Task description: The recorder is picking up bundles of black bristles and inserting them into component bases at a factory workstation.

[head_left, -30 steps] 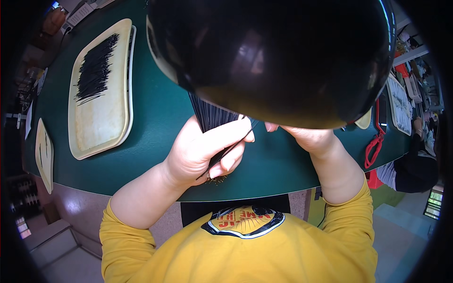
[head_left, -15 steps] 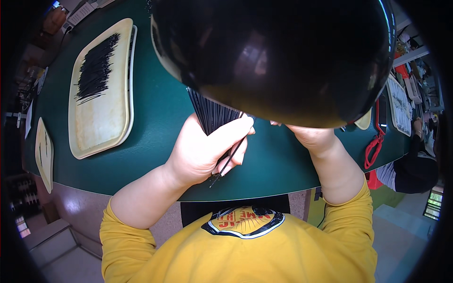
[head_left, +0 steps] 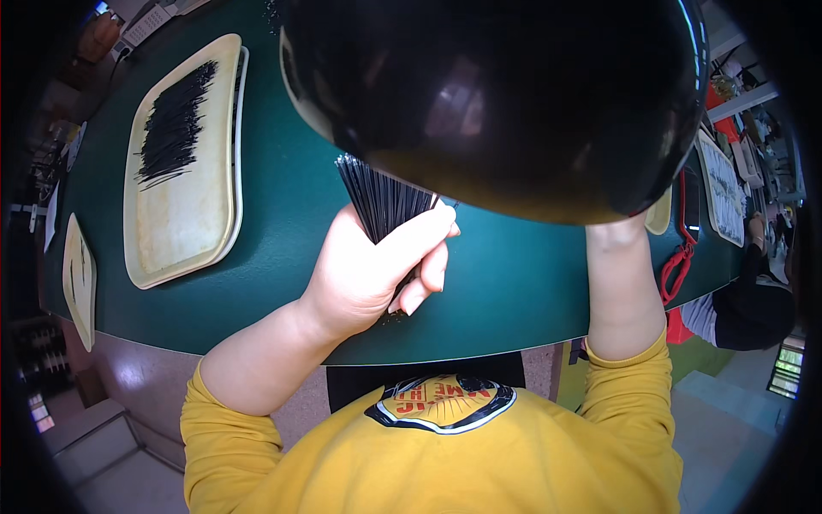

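Observation:
My left hand (head_left: 368, 265) is closed around a fanned bundle of thin black wires (head_left: 385, 201), just below a large glossy black dome (head_left: 497, 111) that looks like a lamp shade. The wires' upper ends spread out past my index finger, and the thumb lies across the bundle. My right hand (head_left: 615, 230) reaches up behind the dome's lower right rim. Only its wrist end shows, so its fingers and anything in them are hidden.
On the green table (head_left: 282, 283), a cream tray (head_left: 184, 236) at the left carries a pile of black wires (head_left: 175, 124). A smaller cream tray (head_left: 80, 300) sits at the left edge. Right of my right arm are red-handled tools (head_left: 676, 270) and a white tray (head_left: 722, 188); another person (head_left: 741, 317) sits beyond.
My right hand has moved right and away, farther behind the dome. The single wire that slanted below my left hand's fingers no longer shows there. The dome appears slightly shifted.

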The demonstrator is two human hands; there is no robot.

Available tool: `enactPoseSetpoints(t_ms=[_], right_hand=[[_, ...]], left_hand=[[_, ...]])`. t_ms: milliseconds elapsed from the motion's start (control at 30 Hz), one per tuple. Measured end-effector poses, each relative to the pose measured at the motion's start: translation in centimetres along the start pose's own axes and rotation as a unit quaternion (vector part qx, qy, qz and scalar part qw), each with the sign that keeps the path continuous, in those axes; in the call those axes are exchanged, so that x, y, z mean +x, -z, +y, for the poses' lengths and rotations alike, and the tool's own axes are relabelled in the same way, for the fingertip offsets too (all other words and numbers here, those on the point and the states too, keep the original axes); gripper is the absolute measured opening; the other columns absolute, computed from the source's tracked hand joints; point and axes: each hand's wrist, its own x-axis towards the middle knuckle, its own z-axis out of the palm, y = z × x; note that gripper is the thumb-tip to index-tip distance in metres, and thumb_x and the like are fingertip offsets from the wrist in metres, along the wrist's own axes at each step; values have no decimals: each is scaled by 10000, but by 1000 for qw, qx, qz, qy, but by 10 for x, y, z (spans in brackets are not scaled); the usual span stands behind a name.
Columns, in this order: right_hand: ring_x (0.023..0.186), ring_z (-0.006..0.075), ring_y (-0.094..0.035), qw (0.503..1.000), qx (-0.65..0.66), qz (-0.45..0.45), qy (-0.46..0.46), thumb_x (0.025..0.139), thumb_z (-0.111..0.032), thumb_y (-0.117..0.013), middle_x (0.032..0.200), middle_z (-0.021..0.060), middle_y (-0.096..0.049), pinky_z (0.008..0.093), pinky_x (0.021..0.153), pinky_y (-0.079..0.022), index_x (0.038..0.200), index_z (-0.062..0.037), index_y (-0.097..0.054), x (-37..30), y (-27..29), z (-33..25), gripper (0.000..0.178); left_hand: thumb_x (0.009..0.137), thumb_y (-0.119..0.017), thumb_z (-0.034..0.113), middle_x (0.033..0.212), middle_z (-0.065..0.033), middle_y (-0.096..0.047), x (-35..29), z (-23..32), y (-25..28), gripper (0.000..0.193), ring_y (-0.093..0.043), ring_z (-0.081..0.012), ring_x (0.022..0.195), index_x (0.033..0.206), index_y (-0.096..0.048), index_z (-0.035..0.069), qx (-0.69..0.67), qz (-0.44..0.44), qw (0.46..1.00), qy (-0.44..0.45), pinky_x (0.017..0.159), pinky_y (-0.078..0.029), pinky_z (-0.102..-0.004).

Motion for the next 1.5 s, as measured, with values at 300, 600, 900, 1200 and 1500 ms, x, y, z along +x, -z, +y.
enactPoseSetpoints(t_ms=[300,600,900,1200,1500], right_hand=[[675,139,-515,927,-345,-146,-3,713,-21,-515,774,72,-550,231,611,-419,920,19,-496,-2,30,29,212],[717,162,-529,931,-309,-136,-137,696,12,-527,803,86,-561,256,658,-429,876,37,-514,-28,18,43,182],[630,130,-544,927,-193,-137,-290,756,-38,-478,706,94,-573,217,599,-442,795,47,-533,-35,10,51,109],[717,136,-536,928,-122,-137,-323,752,-19,-502,802,98,-572,229,638,-440,862,39,-533,-35,11,57,128],[676,89,-500,952,-229,-193,-64,730,25,-480,736,59,-549,216,595,-410,807,38,-520,-28,6,16,87]], left_hand=[[800,-465,83,608,-11,-472,-2,-7,5,79,-424,-44,503,797,-472,4,28,-76,994,-79,473,-345,-158],[744,-527,31,707,-70,-503,7,-33,6,47,-489,-153,651,720,-487,22,271,-148,925,-220,602,-396,-236],[703,-538,-28,744,-73,-545,11,-31,12,88,-527,-170,684,779,-539,16,318,-167,902,-240,635,-421,-240],[739,-508,22,738,-61,-547,16,-30,14,46,-524,-164,709,766,-542,37,339,-186,892,-232,767,-371,-300],[827,-415,122,582,-51,-513,8,-12,8,164,-485,-89,449,757,-486,-8,-36,-138,987,69,456,-404,-198]])
